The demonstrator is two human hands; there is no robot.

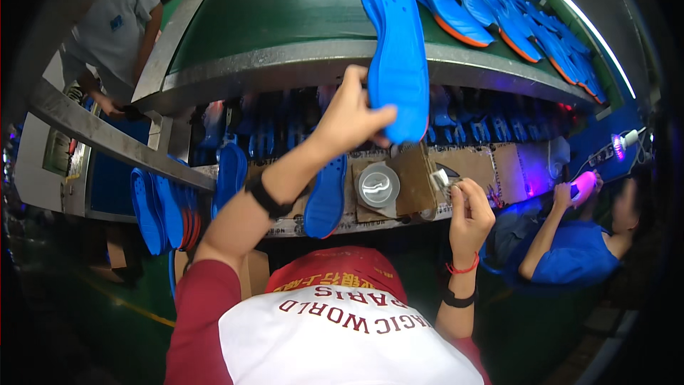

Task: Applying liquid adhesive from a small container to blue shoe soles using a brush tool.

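Observation:
My left hand (356, 110) is closed on the heel end of a blue shoe insole (399, 57), with the thumb across its face. The insole stands lengthwise in front of the green conveyor, its perforated toe end pointing away from me. A second blue edge shows along its left side. My right hand (470, 217) is pinched shut beside a cardboard box, close to a small whitish piece (444, 177). What the pinch holds is too small to make out. Between my hands stands a white round bowl (377, 185) on cardboard. Another blue insole (325, 199) rests at the bench edge below my left forearm.
More blue insoles with orange undersides (513, 28) lie along the green conveyor belt (285, 14). Several insoles (160, 210) stand stacked at the left. A metal frame (107, 128) runs along that side. One co-worker (114, 28) stands far left; another (570, 242) sits right near a lamp (627, 139).

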